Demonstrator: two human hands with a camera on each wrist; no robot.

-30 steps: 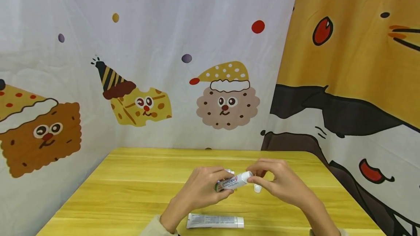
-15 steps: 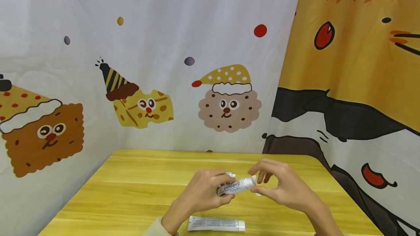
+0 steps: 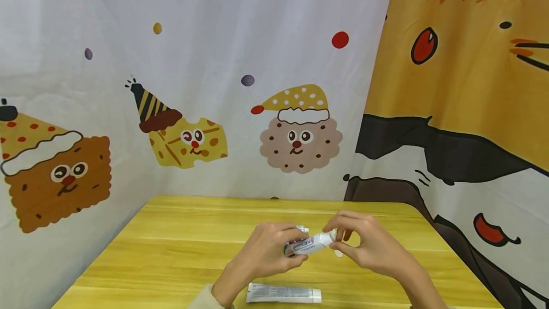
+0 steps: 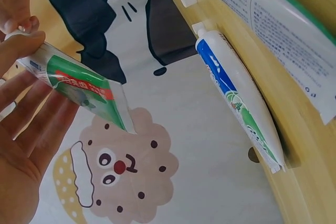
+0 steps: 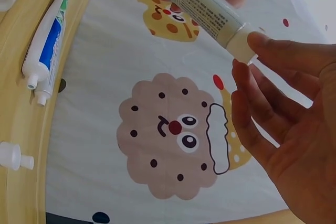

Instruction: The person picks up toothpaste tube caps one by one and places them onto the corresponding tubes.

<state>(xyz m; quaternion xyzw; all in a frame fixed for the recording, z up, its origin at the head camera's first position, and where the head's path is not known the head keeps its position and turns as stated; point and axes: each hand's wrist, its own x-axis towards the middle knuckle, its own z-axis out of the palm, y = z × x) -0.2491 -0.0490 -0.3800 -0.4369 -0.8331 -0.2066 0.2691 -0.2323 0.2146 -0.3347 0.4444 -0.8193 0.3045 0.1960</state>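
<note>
My left hand [image 3: 268,248] grips a toothpaste tube [image 3: 306,246], its cap end pointing right and slightly up. The label shows green and red in the left wrist view, with small print in the right wrist view. Thumb and fingertips of my right hand [image 3: 372,240] pinch the white cap [image 5: 242,45] at the tube's end. Beyond the held tube, a blue, green and white tube [image 4: 236,98] lies on the table, its narrow nozzle uncovered. It is mostly hidden behind my left hand in the head view.
A capped white tube [image 3: 283,293] lies crosswise near the table's front. A loose white cap [image 3: 338,253] sits on the wooden table [image 3: 171,252] below my right hand. Next to the blue tube, a second uncovered nozzle [image 5: 42,98] shows. A cartoon-printed curtain [image 3: 214,27] hangs behind.
My right fingers loosened from the held tube's cap half a second ago and have closed on it again. The left hand keeps its hold, and the head view has shifted slightly.
</note>
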